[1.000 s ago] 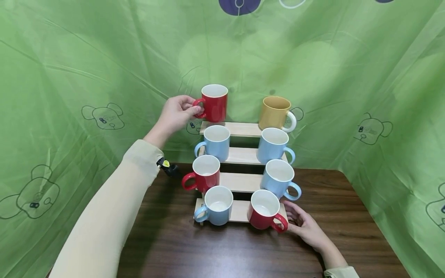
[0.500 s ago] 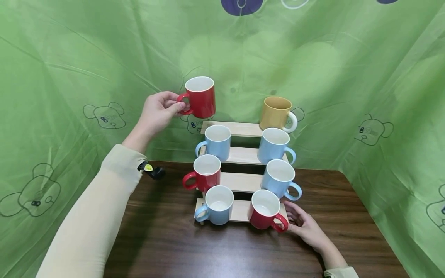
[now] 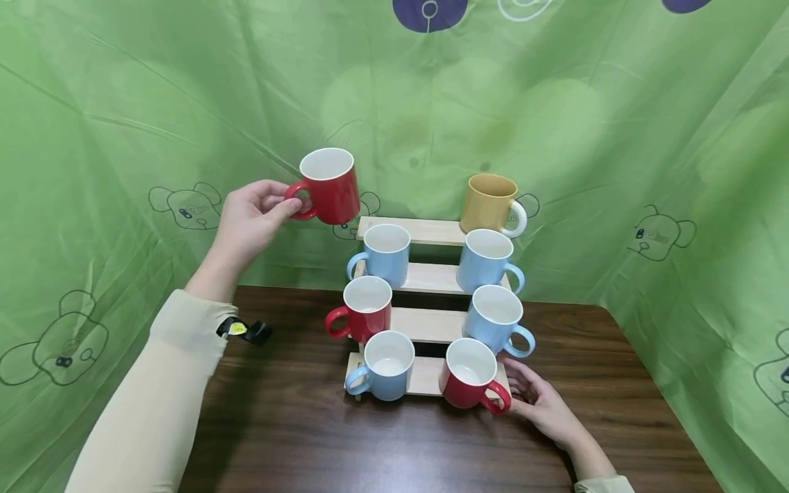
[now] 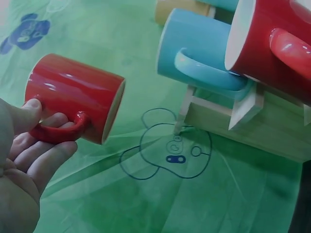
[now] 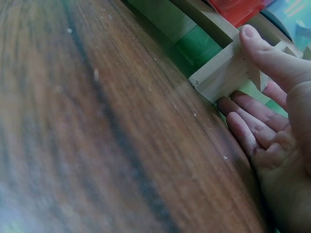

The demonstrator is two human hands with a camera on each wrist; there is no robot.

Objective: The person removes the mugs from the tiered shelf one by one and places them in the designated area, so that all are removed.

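Note:
My left hand [image 3: 246, 218] pinches the handle of a red mug [image 3: 335, 195], white inside, up in the air left of the top tier. In the left wrist view thumb and fingers close on that handle, the mug [image 4: 73, 92] lying sideways across the picture. A stepped wooden rack [image 3: 427, 324] stands on the table. At its lower right end is my right hand [image 3: 548, 411], gripping the end. The right wrist view has its thumb on the edge of the wooden end piece [image 5: 218, 75] and its fingers curled against the side.
Blue mugs [image 3: 387, 257] and red mugs [image 3: 364, 315] stand on the lower tiers in two columns, handles outward. A yellow mug [image 3: 487, 205] with a white handle is on the top tier's right. Green printed cloth [image 3: 616, 150] hangs around the dark wooden table [image 3: 370, 445].
My left hand has lifted the red mug off the top tier's left end and carried it left, then slightly down and nearer. My right hand stays at the rack.

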